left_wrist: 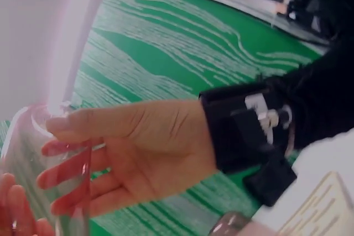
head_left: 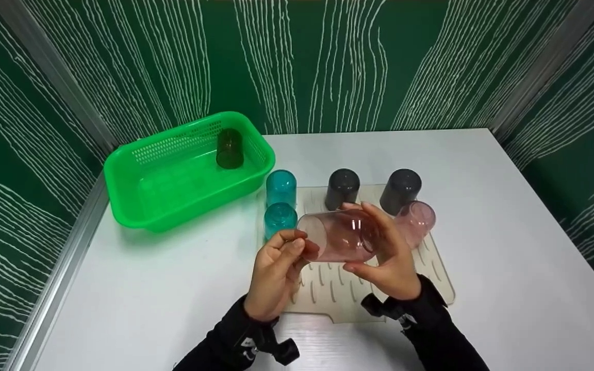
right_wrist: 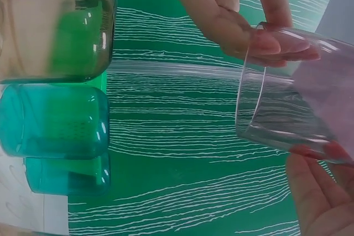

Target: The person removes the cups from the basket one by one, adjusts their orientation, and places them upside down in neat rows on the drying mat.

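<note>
Both of my hands hold one clear pink glass tumbler [head_left: 338, 237] lying sideways over the ribbed drying mat. My left hand [head_left: 276, 278] pinches it at the open rim, thumb outside and fingertips reaching in, as the right wrist view also shows at the tumbler's rim [right_wrist: 249, 98]. My right hand [head_left: 392, 257] grips the base end between thumb and fingers. Behind the right hand a second pink tumbler [head_left: 421, 219] stands upside down on the mat. Close to the left hand's fingers are two teal tumblers [head_left: 280, 219], one behind the other.
Two dark grey tumblers [head_left: 343, 185] stand upside down along the mat's back edge. The cream mat [head_left: 323, 304] lies on a white table [head_left: 183, 288]. A green plastic basket [head_left: 173, 219] at the back left holds a dark brown tumbler [head_left: 230, 149]. Green patterned panels enclose the table.
</note>
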`<control>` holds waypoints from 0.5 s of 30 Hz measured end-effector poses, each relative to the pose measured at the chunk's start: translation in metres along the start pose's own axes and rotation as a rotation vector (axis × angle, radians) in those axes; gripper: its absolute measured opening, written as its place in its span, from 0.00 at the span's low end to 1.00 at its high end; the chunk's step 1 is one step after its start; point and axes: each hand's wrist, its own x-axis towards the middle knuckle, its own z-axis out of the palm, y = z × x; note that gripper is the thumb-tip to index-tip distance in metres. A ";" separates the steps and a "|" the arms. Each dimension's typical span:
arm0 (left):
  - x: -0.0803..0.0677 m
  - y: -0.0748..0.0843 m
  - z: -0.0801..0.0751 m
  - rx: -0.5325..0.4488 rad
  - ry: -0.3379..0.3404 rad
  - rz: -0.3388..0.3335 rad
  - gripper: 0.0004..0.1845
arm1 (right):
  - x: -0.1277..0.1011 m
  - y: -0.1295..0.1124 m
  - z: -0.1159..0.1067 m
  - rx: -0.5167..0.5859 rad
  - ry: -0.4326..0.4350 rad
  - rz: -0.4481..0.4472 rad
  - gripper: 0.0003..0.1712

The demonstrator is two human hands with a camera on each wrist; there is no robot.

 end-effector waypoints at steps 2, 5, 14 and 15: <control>0.000 0.003 -0.002 0.114 -0.027 0.043 0.06 | 0.001 -0.004 -0.002 -0.002 0.006 0.003 0.51; -0.002 0.009 -0.006 0.366 -0.057 0.144 0.08 | 0.003 -0.010 -0.008 -0.021 0.023 0.005 0.50; 0.000 0.035 -0.035 1.153 0.034 0.641 0.15 | -0.003 -0.025 -0.034 -0.135 0.012 0.083 0.50; 0.001 0.037 -0.037 1.208 0.052 0.685 0.15 | -0.005 -0.026 -0.037 -0.163 0.001 0.102 0.50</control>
